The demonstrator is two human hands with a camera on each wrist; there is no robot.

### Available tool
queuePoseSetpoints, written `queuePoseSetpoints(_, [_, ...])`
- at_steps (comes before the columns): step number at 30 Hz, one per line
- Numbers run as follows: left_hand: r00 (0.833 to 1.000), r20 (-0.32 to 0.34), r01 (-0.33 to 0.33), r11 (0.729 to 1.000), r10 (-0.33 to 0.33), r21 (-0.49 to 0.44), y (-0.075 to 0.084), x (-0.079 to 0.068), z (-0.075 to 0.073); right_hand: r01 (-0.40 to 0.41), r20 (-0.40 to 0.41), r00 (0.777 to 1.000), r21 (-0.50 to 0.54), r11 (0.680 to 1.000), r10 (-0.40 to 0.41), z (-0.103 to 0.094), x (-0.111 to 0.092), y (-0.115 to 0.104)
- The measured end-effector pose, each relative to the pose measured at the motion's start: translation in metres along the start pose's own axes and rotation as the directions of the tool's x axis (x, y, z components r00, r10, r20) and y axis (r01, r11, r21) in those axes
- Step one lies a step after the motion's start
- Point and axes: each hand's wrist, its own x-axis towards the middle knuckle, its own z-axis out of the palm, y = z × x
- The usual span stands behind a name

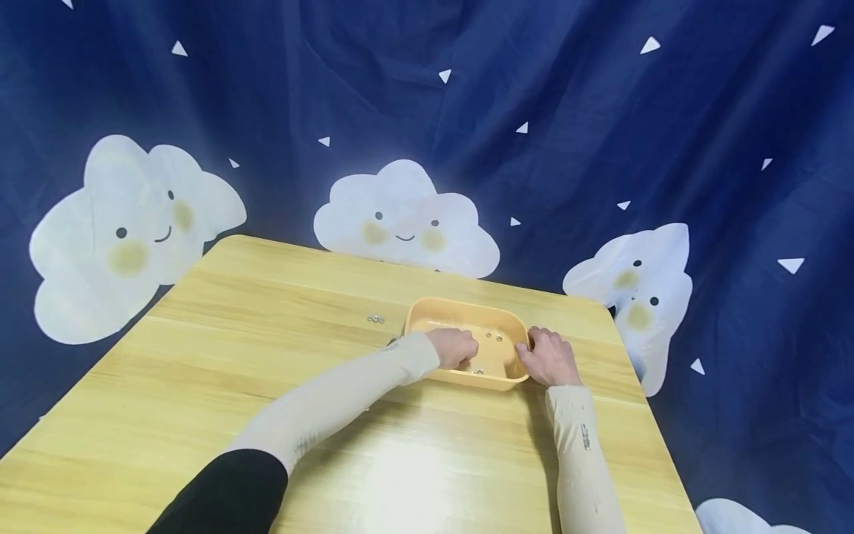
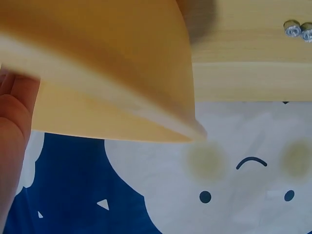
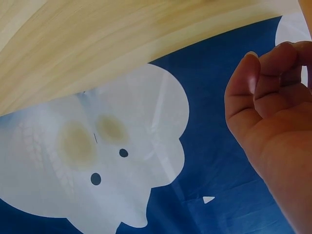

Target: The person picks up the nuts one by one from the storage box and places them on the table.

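Observation:
A yellow-orange plastic tub (image 1: 467, 305) with rounded corners stands on the table. My left hand (image 1: 454, 348) reaches over its near-left side, fingers curled down into it. Their tips are hidden, and I cannot tell whether they hold anything. Several small shiny metal pieces (image 1: 499, 338) lie on the tub's floor, some close to the left fingers. At the tub's right end, my right hand (image 1: 550, 358) grips the rim, thumb toward the inside. In the right wrist view, the fingers of that hand (image 3: 273, 97) are bent.
More small metal pieces (image 1: 376, 319) lie on the wooden table (image 1: 300, 297) left of the tub; in the left wrist view, these metal pieces (image 2: 292, 29) have round silvery ends. A dark blue curtain (image 1: 387, 89) with white clouds hangs behind the table's far edge.

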Motion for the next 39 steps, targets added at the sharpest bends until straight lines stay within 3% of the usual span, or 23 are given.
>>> queuePoseSetpoints(6, [1.0, -0.011, 0.007, 0.999, -0.007, -0.038, 0.0, -0.001, 0.0, 0.002, -0.011, 1.0, 0.003, 1.0, -0.002, 0.002, 0.0, 0.001])
queuePoseSetpoints(22, [1.0, -0.01, -0.012, 1.0, 0.012, -0.02, 0.002, -0.008, -0.008, -0.003, 0.008, 1.0, 0.02, 1.0, 0.003, -0.001, -0.001, 0.0])
queuePoseSetpoints(33, [1.0, -0.017, 0.004, 0.994, -0.006, -0.106, 0.001, -0.01, -0.007, -0.01, 0.025, 1.0, 0.038, 0.999, 0.009, -0.003, -0.001, 0.0])
queuePoseSetpoints(39, [1.0, -0.022, -0.012, 0.994, 0.01, -0.108, -0.001, -0.01, -0.005, -0.02, 0.037, 0.999, 0.035, 0.999, 0.018, -0.001, 0.0, 0.0])
